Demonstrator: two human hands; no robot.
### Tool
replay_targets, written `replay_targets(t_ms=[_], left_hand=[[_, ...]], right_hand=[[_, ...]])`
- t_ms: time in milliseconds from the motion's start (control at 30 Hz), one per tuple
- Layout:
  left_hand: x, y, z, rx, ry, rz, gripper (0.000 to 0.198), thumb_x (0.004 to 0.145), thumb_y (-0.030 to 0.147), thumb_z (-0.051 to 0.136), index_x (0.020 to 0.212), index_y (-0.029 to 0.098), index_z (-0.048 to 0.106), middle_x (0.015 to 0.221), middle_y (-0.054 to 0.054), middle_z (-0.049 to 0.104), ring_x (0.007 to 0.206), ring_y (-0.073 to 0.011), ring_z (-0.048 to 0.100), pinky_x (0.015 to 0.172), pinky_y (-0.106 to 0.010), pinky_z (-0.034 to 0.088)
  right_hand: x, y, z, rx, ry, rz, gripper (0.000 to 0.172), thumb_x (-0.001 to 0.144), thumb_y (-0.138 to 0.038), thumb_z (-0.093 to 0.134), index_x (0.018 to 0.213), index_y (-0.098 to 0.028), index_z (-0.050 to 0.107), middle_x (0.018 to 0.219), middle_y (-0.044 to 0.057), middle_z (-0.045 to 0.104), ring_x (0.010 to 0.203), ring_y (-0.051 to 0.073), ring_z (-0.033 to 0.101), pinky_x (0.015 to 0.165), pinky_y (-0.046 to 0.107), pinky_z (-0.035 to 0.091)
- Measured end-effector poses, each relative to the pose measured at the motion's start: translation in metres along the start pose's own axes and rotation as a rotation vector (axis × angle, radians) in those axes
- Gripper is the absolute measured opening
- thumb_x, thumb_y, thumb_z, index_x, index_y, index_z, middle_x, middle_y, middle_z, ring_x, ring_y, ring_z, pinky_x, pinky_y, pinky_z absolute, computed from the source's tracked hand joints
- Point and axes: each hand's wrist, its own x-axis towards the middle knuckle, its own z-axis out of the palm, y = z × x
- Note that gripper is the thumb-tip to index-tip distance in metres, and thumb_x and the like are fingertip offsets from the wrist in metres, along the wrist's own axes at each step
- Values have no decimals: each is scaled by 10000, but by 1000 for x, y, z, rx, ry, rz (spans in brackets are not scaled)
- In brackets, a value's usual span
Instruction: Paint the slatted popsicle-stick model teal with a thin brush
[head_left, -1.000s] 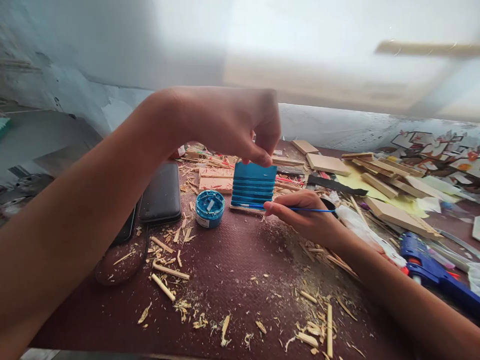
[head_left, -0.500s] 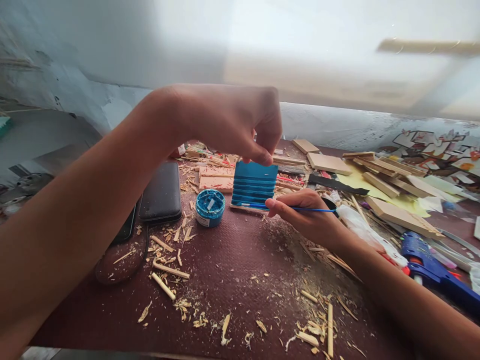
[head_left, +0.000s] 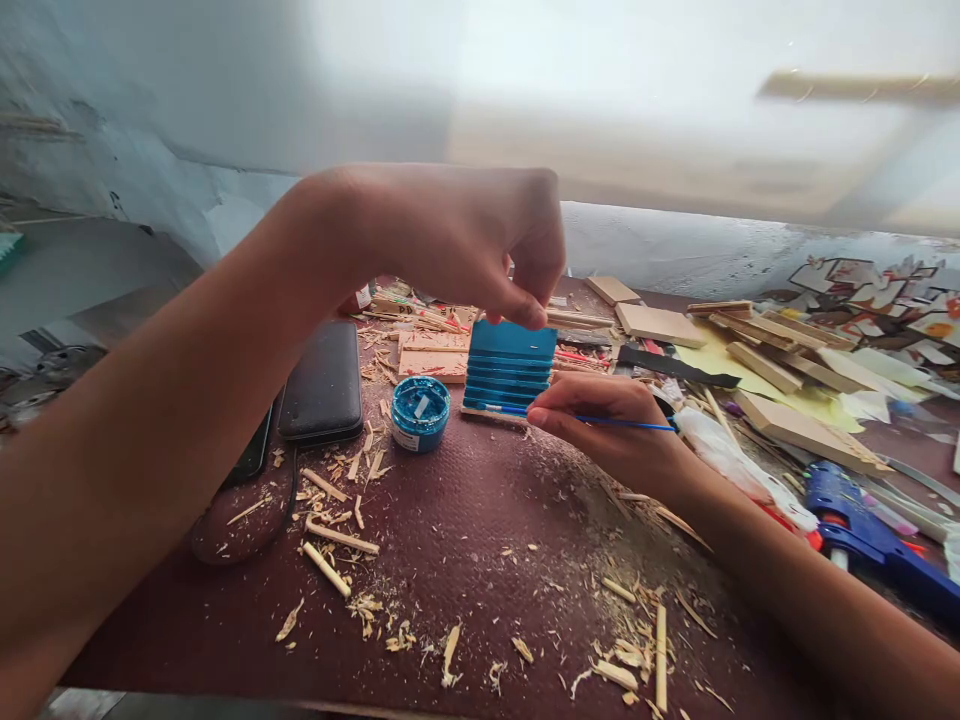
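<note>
My left hand (head_left: 480, 240) reaches over from above and pinches the top edge of a blue-painted grooved wooden panel (head_left: 511, 355). The panel stands upright on the table, its lower edge a strip of bare wood. A thin blue paintbrush (head_left: 600, 422) is gripped in the fingers of my right hand (head_left: 604, 415). Its bristles lie against the bottom of the panel, pointing left. Left of the panel stands an uncapped jar of blue paint (head_left: 420, 415), with paint smeared round its inner wall.
A black case (head_left: 322, 385) and a phone (head_left: 251, 455) lie left of the jar. Wood shavings and short sticks litter the brown table (head_left: 450, 530). Wooden blocks (head_left: 660, 325) sit at the back right, a blue glue gun (head_left: 862, 535) at the right.
The brush and my right hand have shifted slightly left along the panel's bottom edge. My left hand keeps its hold on the panel, nearly still.
</note>
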Motion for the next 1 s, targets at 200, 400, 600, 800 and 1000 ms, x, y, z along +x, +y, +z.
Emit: replay_targets(t_ms=[200, 400, 600, 800, 1000], left_hand=[[-1, 0, 0, -8, -4, -9, 213, 866, 391, 722, 892, 198, 807, 730, -31, 663, 632, -135, 547, 598, -281, 328], [-2, 3, -2, -10, -8, -43, 221, 863, 372, 728, 923, 176, 810, 713, -19, 626, 630, -125, 538, 611, -268, 329], [-4, -2, -3, -11, -21, -94, 236, 877, 411, 736, 957, 204, 815, 766, -38, 663, 642, -150, 581, 593, -257, 363], [-5, -10, -4, -42, -43, -115, 239, 915, 418, 735, 1007, 210, 810, 820, -68, 711, 645, -158, 611, 523, -231, 361], [-5, -12, -3, -42, -36, -126, 229, 900, 420, 738, 976, 217, 810, 821, -64, 727, 636, -154, 629, 525, -235, 379]], right_hand=[[0, 5, -8, -12, -62, -131, 117, 934, -278, 811, 839, -211, 802, 758, 22, 745, 681, 150, 621, 616, 331, 462], [-1, 11, -12, -43, -126, -168, 127, 976, -256, 757, 862, -223, 799, 735, 10, 718, 657, 147, 595, 627, 348, 462], [-4, 11, -18, 24, -160, -39, 213, 967, -313, 769, 794, -190, 792, 638, -16, 627, 577, 121, 488, 536, 313, 381], [-4, 10, -22, 119, -145, 118, 308, 898, -371, 824, 666, -189, 739, 573, -46, 521, 542, 97, 398, 482, 286, 309], [-5, 12, -31, 153, -22, 177, 233, 807, -401, 903, 706, -215, 805, 563, -7, 639, 492, 100, 474, 411, 276, 349]])
